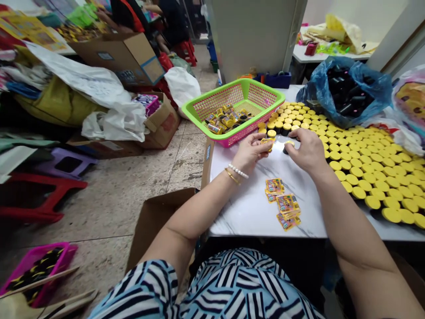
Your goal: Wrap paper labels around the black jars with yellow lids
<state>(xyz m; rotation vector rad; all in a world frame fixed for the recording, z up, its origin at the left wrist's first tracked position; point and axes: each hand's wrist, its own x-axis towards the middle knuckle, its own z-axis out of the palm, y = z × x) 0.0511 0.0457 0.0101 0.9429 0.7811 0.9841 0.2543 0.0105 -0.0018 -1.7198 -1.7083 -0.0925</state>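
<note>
My left hand (pixel 249 151) pinches a small container wrapped in a yellow printed label (pixel 267 143) above the white marble-patterned table (pixel 245 208). My right hand (pixel 307 151) grips a black cylinder with a yellow cap (pixel 288 147) at its fingertips. Several rows of these yellow-capped cylinders (pixel 361 164) cover the table's right side. Two small piles of printed yellow labels (pixel 287 210) lie just below my hands. A green and pink plastic basket (pixel 232 110) holding labeled containers stands at the table's far edge.
A blue plastic bag of black cylinders (pixel 345 91) sits past the rows at the far right. Left of the table are cardboard boxes (pixel 119 57), white plastic bags, stools and a pink basket (pixel 38 272) on the tiled floor. A person (pixel 172 22) sits at the back.
</note>
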